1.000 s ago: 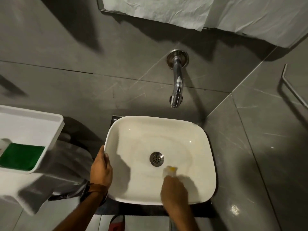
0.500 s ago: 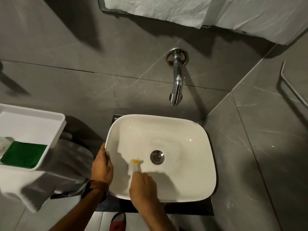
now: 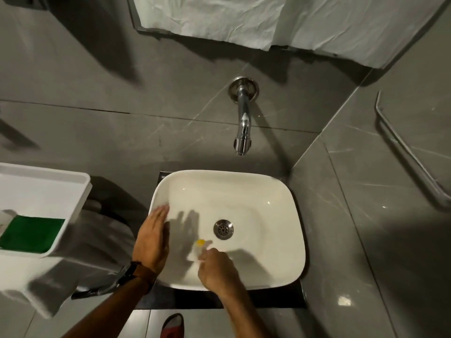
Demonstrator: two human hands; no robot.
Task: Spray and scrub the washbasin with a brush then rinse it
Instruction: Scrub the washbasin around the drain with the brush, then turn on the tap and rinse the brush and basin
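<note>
Scrubbing stage. Left hand (image 3: pixel 152 237), off the washbasin (image 3: pixel 280 215) rim it gripped a moment ago, hovers flat and open at 9 o'clock; right hand (image 3: pixel 217 270) grips the blurred brush (image 3: pixel 199 248) at the drain's 7 o'clock, mid-stroke.

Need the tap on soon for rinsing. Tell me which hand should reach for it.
Left, probably. The left hand is open and empty at the washbasin rim; the right hand grips the brush. The tap is ahead of both.
</note>
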